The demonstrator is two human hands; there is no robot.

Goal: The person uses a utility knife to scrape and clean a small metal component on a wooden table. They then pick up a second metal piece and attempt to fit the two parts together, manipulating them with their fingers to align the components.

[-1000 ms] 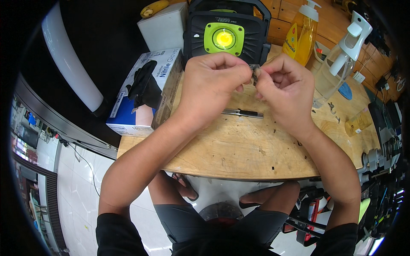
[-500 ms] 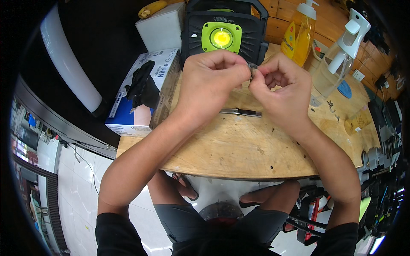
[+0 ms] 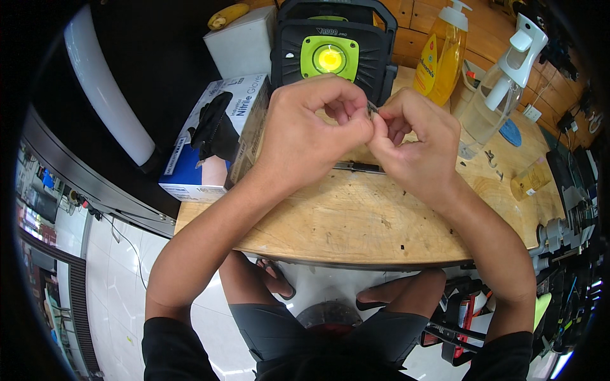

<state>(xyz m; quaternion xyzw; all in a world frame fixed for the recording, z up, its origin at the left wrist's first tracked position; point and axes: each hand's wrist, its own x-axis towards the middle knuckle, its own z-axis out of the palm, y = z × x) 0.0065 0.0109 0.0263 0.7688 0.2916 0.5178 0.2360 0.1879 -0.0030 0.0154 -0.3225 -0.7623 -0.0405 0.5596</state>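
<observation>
Both hands meet above the wooden table (image 3: 330,222), in front of a lit work lamp (image 3: 286,70). Between the pinched fingertips sits a small dark, greyish piece (image 3: 372,109), mostly covered, its kind too small to tell. My left hand (image 3: 308,127) pinches it from the left with thumb and forefinger. On its other side my right hand (image 3: 416,136) pinches with thumb and forefinger, the other fingers curled in. Below the hands a slim dark pen-like tool (image 3: 359,167) lies on the table, partly hidden by the right hand.
To the left stands a glove box (image 3: 213,181) with a black glove sticking out; a white box (image 3: 241,44) with a banana (image 3: 229,16) is behind. On the right are a yellow pump bottle (image 3: 438,60), a spray bottle (image 3: 489,111), small grey bits (image 3: 490,159) and a clear cup (image 3: 530,181).
The fingertips of both hands have come closer together around the small piece, which shows less now. The right hand has shifted slightly left, covering more of the pen-like tool.
</observation>
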